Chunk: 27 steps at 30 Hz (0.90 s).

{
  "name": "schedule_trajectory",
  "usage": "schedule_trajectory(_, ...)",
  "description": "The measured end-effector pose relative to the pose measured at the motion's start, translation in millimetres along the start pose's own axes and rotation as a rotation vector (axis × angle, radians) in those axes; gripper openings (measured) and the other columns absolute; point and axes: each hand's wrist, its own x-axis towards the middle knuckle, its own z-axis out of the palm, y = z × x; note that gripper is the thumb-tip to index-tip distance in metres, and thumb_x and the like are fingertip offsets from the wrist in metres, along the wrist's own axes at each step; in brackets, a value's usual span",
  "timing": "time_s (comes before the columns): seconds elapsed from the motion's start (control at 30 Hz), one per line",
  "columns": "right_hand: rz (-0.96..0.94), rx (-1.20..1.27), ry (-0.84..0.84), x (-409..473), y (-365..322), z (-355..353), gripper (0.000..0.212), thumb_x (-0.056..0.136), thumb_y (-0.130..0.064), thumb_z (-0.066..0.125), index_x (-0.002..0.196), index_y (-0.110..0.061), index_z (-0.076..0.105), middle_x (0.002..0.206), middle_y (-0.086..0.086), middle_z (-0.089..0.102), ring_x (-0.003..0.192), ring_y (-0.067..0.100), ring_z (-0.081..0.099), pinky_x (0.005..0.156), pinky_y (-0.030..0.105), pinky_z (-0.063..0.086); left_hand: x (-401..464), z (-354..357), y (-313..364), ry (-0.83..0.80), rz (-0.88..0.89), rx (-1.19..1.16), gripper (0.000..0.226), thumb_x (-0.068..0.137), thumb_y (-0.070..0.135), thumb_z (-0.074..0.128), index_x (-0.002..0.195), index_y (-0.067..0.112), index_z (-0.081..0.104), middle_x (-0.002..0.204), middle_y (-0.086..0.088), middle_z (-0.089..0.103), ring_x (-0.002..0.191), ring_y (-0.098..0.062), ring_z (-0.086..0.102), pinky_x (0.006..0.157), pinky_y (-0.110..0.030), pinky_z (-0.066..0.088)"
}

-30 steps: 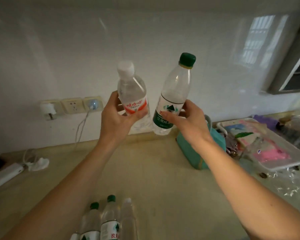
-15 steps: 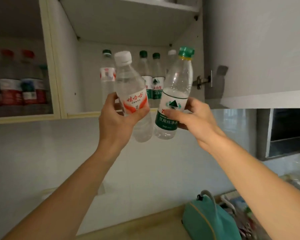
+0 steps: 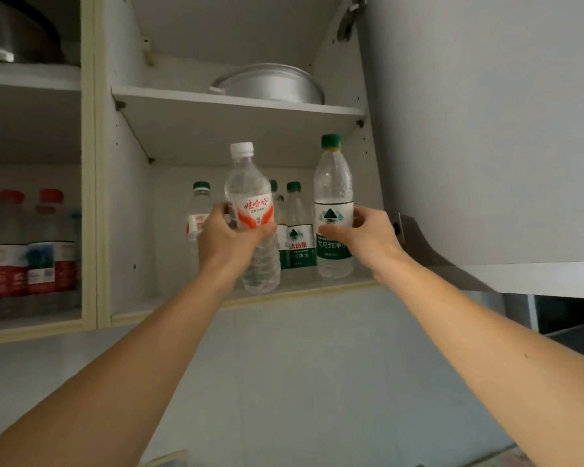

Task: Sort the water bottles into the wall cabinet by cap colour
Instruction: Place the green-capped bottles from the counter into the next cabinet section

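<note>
Up high, white-capped bottle (image 3: 250,210), green-capped bottle (image 3: 333,203)

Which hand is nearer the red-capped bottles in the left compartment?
Left. The left hand, gripping the white-capped bottle, is just right of the divider from the red-capped bottles; the right hand, holding the green-capped bottle, is farther right.

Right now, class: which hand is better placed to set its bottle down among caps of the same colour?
The right hand. Its green-capped bottle stands upright above the shelf edge, beside the green-capped bottles. The left hand holds a white-capped bottle.
</note>
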Motion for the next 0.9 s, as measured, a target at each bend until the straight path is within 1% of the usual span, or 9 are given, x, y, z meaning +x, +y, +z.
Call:
schedule_trajectory(0.1,0.021,-0.044,-0.003,10.8,10.5,1.6,0.026,0.077,-0.023,0.086,0.090,-0.033,0.066,0.098,-0.005,0.075,0.092,0.014,0.072,0.091,0.042,0.059,13.2,7.6,-9.7,-0.003,-0.042,0.026,0.065,0.074,0.039,0.085,0.129,0.021,0.055,0.124,0.004,0.064,0.090,-0.011,0.059,0.074,-0.024,0.043)
schedule_trajectory(0.27,0.002,-0.155,0.015,22.3,33.7,5.7,0.021,0.082,-0.026,0.083,0.098,-0.025,0.069,0.099,-0.003,0.075,0.093,0.013,0.071,0.089,0.042,0.060,34.5,15.2,-22.6,-0.092,-0.143,0.098,0.061,0.078,0.040,0.082,0.129,0.022,0.055,0.127,-0.002,0.064,0.098,-0.020,0.061,0.091,-0.042,0.054)
schedule_trajectory(0.3,-0.001,-0.181,0.015,24.9,37.5,6.0,0.023,0.082,-0.027,0.082,0.102,-0.022,0.070,0.101,-0.002,0.075,0.093,0.013,0.071,0.089,0.042,0.060,38.7,16.6,-24.6,-0.120,-0.176,0.096,0.059,0.079,0.040,0.081,0.129,0.021,0.055,0.125,-0.002,0.065,0.098,-0.021,0.064,0.090,-0.044,0.055)
schedule_trajectory(0.43,0.006,-0.256,-0.003,36.7,48.9,7.8,0.030,0.084,-0.030,0.081,0.108,-0.016,0.069,0.103,0.001,0.074,0.094,0.015,0.071,0.087,0.042,0.060,51.1,24.6,-30.3,-0.229,-0.218,0.129,0.048,0.084,0.039,0.077,0.123,0.018,0.058,0.110,-0.002,0.067,0.091,-0.019,0.065,0.069,-0.032,0.051)
schedule_trajectory(0.53,-0.025,-0.293,0.001,42.7,55.7,10.5,0.030,0.083,-0.027,0.082,0.106,-0.020,0.065,0.099,-0.003,0.072,0.089,0.010,0.069,0.075,0.031,0.060,59.7,27.7,-33.4,-0.284,-0.219,0.135,0.042,0.087,0.038,0.074,0.121,0.019,0.059,0.111,-0.002,0.068,0.098,-0.023,0.066,0.076,-0.035,0.052)
schedule_trajectory(0.63,-0.034,-0.328,0.013,45.2,66.0,12.3,0.032,0.081,-0.022,0.084,0.104,-0.023,0.060,0.092,-0.009,0.068,0.084,0.005,0.066,0.062,0.018,0.050,66.7,29.4,-41.1,-0.360,-0.293,0.084,0.042,0.088,0.039,0.074,0.121,0.021,0.057,0.114,-0.004,0.069,0.103,-0.026,0.067,0.094,-0.048,0.054)
schedule_trajectory(0.7,-0.038,-0.352,0.031,46.8,73.8,12.7,0.036,0.079,-0.019,0.085,0.100,-0.027,0.057,0.088,-0.014,0.065,0.081,0.001,0.063,0.060,0.015,0.046,70.2,33.0,-46.0,-0.401,-0.328,0.022,0.041,0.088,0.038,0.074,0.121,0.022,0.055,0.115,-0.004,0.068,0.102,-0.025,0.066,0.091,-0.046,0.053)
schedule_trajectory(0.77,-0.032,-0.378,0.051,48.3,81.8,13.4,0.038,0.078,-0.018,0.085,0.100,-0.029,0.056,0.087,-0.016,0.063,0.083,0.004,0.063,0.064,0.018,0.048,74.0,37.6,-50.6,-0.419,-0.332,-0.012,0.044,0.088,0.038,0.073,0.125,0.022,0.054,0.116,-0.003,0.067,0.101,-0.023,0.066,0.086,-0.043,0.052)
schedule_trajectory(0.9,0.009,-0.505,0.106,50.1,93.9,16.6,0.043,0.080,-0.021,0.080,0.116,-0.018,0.057,0.107,0.001,0.067,0.098,0.021,0.065,0.082,0.039,0.056,80.5,47.2,-59.6,-0.431,-0.321,-0.037,0.045,0.089,0.040,0.072,0.127,0.022,0.055,0.117,-0.004,0.067,0.106,-0.026,0.064,0.100,-0.051,0.049)
